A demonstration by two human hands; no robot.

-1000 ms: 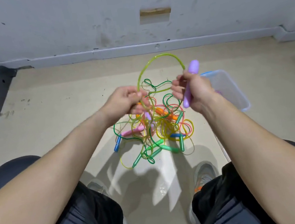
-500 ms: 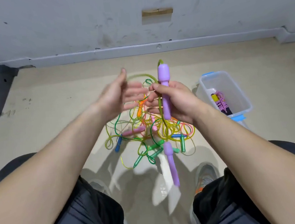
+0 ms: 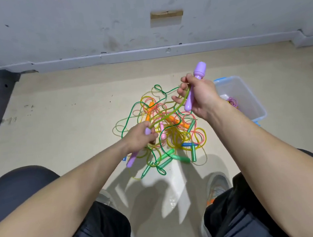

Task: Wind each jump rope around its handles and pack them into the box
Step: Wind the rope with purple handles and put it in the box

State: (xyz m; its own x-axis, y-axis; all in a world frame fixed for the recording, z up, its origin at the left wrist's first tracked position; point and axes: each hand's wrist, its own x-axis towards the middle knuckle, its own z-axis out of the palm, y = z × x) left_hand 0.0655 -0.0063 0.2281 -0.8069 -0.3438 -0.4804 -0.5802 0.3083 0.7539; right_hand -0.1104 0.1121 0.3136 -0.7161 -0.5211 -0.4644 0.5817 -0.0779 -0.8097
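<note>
Head view: right hand (image 3: 202,98) is gripping the far purple handle (image 3: 198,71), left hand (image 3: 138,136) the near purple handle (image 3: 131,160), a yellow-green rope (image 3: 168,115) seemingly running between them.

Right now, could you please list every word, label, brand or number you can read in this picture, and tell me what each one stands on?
None can be read.
The raised purple handle, the lower purple handle, the clear plastic box and the wall show no lettering.
A small grey mark on the floor is too blurred to read.
</note>
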